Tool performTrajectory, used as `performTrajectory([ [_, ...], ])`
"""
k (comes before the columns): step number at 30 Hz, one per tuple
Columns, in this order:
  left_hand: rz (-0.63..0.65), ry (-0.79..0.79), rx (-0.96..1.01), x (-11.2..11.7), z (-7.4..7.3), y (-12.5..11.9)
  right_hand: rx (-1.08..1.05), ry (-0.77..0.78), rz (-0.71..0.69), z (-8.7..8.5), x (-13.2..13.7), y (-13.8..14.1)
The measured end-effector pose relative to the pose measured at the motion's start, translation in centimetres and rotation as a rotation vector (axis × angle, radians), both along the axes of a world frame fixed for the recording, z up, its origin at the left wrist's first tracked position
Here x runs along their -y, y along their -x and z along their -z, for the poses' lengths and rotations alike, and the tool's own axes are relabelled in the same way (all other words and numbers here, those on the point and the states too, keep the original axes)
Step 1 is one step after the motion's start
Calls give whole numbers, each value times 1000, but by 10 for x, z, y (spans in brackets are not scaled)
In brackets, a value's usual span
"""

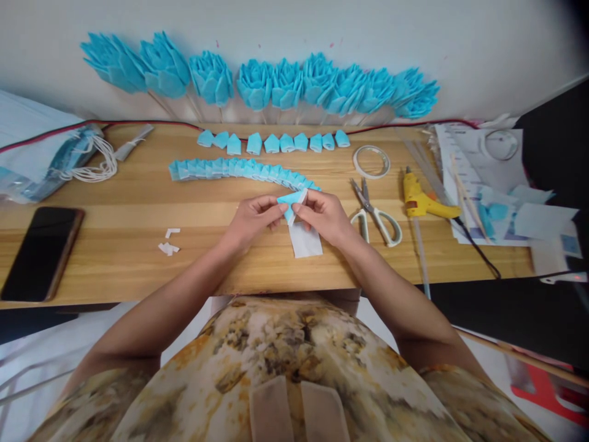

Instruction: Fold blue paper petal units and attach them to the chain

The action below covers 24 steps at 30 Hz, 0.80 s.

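My left hand (252,220) and my right hand (324,216) meet above the wooden table (138,202), both pinching a small folded blue piece (291,200) between fingertips. A white rectangular sheet (305,240) lies on the table just under my right hand. Behind my hands runs a long curved row of overlapping blue folded pieces (239,169), and farther back a line of separate blue folded petals (273,142). Several finished blue paper flowers (257,83) lean against the wall.
Scissors (375,215), a tape roll (371,161) and a yellow glue gun (426,199) lie to the right, with papers (488,184) beyond. A black phone (41,252), white scraps (169,242) and a bag with white cords (69,162) are on the left.
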<state>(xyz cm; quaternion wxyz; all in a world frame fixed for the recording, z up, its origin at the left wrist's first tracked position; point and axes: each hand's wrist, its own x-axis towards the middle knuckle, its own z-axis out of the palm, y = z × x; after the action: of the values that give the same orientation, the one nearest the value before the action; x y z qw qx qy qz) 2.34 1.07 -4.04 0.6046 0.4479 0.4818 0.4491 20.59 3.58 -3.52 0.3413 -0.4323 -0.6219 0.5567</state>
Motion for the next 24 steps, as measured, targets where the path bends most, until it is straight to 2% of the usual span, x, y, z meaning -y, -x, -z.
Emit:
performTrajectory([
  [10, -6, -34, -47, 0, -2, 0, 24, -18, -32, -2, 0, 0],
  [16, 21, -39, -57, 1, -2, 0, -56, 16, 11, -6, 0, 0],
  [24, 36, -26, -56, 1, -2, 0, -49, -20, 36, -1, -1, -1],
])
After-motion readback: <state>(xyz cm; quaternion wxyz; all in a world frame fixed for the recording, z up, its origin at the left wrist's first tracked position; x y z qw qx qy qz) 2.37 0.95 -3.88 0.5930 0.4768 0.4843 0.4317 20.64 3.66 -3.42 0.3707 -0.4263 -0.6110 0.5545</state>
